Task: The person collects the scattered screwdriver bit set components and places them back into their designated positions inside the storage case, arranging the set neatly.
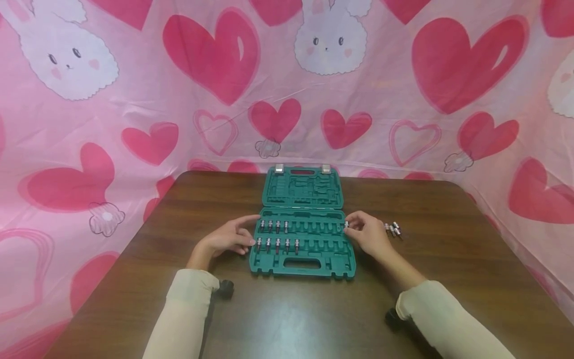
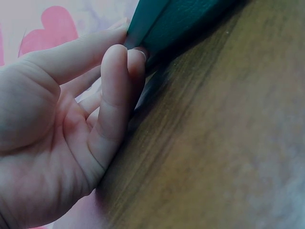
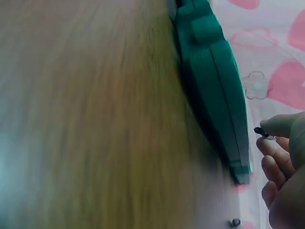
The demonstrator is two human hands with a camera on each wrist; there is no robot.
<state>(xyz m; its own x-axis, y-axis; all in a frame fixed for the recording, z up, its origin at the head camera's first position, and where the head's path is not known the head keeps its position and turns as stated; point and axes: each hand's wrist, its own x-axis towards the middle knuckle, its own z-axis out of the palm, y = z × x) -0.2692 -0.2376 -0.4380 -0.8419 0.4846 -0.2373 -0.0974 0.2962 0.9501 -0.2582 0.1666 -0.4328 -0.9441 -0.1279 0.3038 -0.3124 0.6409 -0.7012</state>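
A green socket case lies unfolded on the table. Several silver bit sockets stand in the left slots of its two rows; the slots toward the right hold none. My left hand grips the case's left edge, its fingertips meeting the green side wall in the left wrist view. Between thumb and index finger, my right hand pinches a small bit socket at the right end of the upper row. Its dark tip sticks out from the fingers in the right wrist view.
A few loose bit sockets lie on the brown table to the right of the right hand. The raised lid stands behind the base. Pink heart-print cloth hangs along the table's back and sides.
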